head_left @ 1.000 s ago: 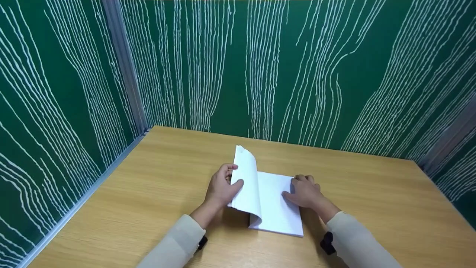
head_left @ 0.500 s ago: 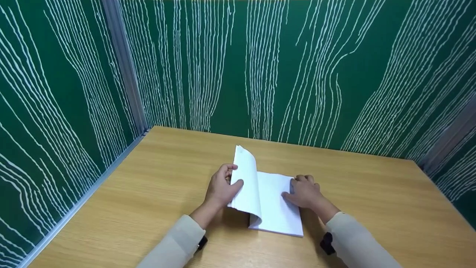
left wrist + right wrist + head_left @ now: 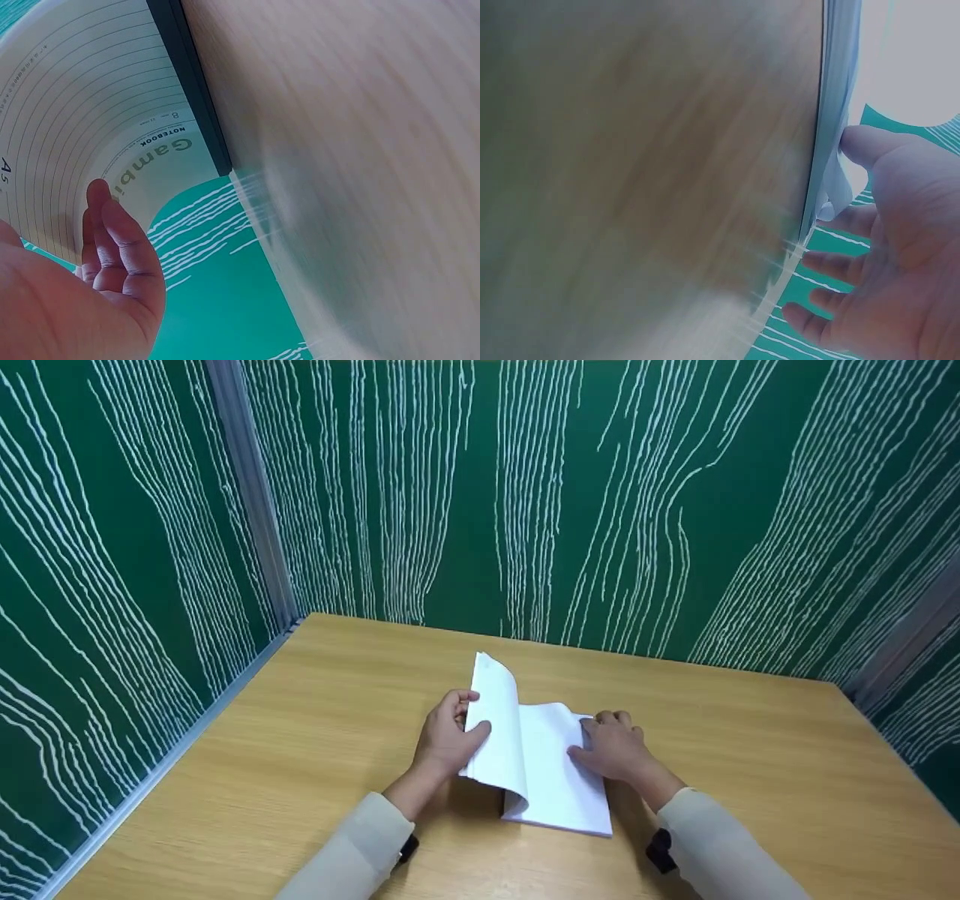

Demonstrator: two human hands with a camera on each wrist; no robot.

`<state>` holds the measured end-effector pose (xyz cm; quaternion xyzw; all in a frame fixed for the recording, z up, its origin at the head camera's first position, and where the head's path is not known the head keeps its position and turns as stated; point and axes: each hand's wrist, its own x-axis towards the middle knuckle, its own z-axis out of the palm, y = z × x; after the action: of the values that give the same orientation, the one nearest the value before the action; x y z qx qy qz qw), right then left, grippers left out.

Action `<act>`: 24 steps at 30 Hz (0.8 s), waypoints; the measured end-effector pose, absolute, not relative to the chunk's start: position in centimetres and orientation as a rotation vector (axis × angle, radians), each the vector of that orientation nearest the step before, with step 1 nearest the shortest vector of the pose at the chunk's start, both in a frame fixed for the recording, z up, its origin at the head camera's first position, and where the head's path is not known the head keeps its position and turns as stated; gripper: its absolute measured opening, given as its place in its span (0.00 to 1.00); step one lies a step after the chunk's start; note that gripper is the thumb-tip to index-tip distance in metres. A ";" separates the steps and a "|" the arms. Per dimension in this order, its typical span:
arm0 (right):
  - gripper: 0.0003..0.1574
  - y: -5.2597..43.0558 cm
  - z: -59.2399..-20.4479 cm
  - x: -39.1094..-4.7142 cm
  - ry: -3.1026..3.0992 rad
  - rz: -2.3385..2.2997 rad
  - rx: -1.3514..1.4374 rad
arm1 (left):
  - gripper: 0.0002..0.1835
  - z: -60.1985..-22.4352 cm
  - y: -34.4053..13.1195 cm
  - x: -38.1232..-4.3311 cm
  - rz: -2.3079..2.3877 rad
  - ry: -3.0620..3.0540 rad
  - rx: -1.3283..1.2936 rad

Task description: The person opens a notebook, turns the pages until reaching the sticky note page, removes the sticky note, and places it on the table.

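Note:
A white-paged notebook (image 3: 568,780) lies opened on the table, its right-hand block of pages flat. My left hand (image 3: 448,735) grips the raised left part, thumb over the curved pages (image 3: 496,727) and fingers behind. In the left wrist view those fingers (image 3: 124,247) lie against the lined, printed cover (image 3: 82,97), near a dark spine strip (image 3: 196,90). My right hand (image 3: 616,746) is at the right edge, pinching the top page (image 3: 838,176) between thumb and index finger. That page bulges upward near its far edge; the other right fingers (image 3: 832,266) are spread beyond the block's edge.
The wooden table (image 3: 300,720) extends around the notebook on all sides. Green panels (image 3: 465,510) with wavy white lines stand behind and at both sides. A metal post (image 3: 255,495) marks the left corner. Dark wrist devices (image 3: 661,851) sit under the pale sleeves.
The top right-hand page, flat a second ago, has buckled upward near its far edge as my right thumb and fingers drew slightly inward. My left hand and the raised pages have stayed put.

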<state>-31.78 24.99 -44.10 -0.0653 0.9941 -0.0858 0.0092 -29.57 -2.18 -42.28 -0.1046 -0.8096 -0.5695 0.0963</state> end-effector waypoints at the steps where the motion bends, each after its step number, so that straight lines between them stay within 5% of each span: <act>1: 0.40 25.0 -44.1 -31.8 3.112 -0.266 -0.213 | 0.21 -42.3 -2.2 -29.6 -1.681 -2.394 -0.319; 24: 0.40 24.9 -44.1 -32.4 3.111 -0.553 -0.172 | 0.21 -42.4 -2.3 -29.6 -1.670 -2.389 -0.317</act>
<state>-32.36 24.86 -44.14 -0.0542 0.9830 -0.1748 -0.0115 -29.58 -2.31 -42.45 -0.1076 -0.8104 -0.5664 0.1046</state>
